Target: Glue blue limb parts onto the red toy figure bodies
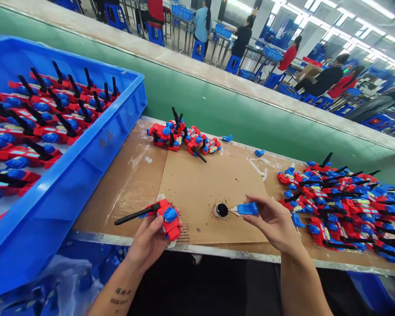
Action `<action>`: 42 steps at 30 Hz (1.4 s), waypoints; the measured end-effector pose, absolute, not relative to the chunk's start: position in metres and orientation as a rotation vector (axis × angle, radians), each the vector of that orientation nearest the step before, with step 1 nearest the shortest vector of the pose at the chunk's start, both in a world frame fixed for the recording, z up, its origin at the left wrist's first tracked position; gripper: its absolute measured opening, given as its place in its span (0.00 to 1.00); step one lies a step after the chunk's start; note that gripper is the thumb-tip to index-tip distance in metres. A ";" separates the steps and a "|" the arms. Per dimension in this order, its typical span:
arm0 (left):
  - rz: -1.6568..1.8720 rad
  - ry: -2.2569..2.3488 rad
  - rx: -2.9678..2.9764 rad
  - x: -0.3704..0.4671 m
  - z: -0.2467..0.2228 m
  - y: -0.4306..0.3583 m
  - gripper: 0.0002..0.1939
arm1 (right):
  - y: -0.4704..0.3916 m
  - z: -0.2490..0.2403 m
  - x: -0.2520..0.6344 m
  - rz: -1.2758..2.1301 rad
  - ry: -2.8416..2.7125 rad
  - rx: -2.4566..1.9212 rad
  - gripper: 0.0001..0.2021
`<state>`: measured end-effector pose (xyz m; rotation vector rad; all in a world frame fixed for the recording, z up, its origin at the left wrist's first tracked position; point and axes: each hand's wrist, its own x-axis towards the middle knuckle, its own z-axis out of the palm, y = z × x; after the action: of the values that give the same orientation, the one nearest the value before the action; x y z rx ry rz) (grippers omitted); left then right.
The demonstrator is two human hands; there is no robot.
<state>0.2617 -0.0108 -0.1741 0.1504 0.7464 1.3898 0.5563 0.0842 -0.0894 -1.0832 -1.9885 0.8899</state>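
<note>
My left hand [151, 239] is closed round a red and blue toy robot figure [171, 219], whose long black rod [134, 215] points left. Between the thumb and fingers of my right hand [276, 219] is a small blue plastic part [248, 209]. Its left end is beside a small round cup of black liquid [221, 210], where thin pale sticks [234, 211] show; whether the part touches them I cannot tell. Dark specks lie around the cup on a cardboard sheet [213, 184].
A blue crate [102, 131] full of similar figures stands at left. Several figures [184, 138] sit at the back of the bench, and a large pile [342, 202] lies at right. Loose blue parts [259, 153] lie near the green wall [197, 96]. People sit at benches beyond it.
</note>
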 end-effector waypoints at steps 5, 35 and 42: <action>1.407 0.721 0.179 0.261 -0.175 -0.010 0.23 | 0.086 -0.070 0.540 0.537 -2.476 -1.029 0.12; 1.421 0.715 0.128 0.264 -0.170 -0.008 0.27 | 0.122 -0.090 0.529 0.755 -2.423 -1.082 0.13; 1.453 0.697 0.168 0.265 -0.168 -0.008 0.26 | 0.112 -0.092 0.532 1.054 -1.975 -1.037 0.14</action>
<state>0.2651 -0.0075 -0.1678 0.1683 0.6966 1.4533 0.5323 0.1119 -0.0924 -1.0374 -1.9751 1.0544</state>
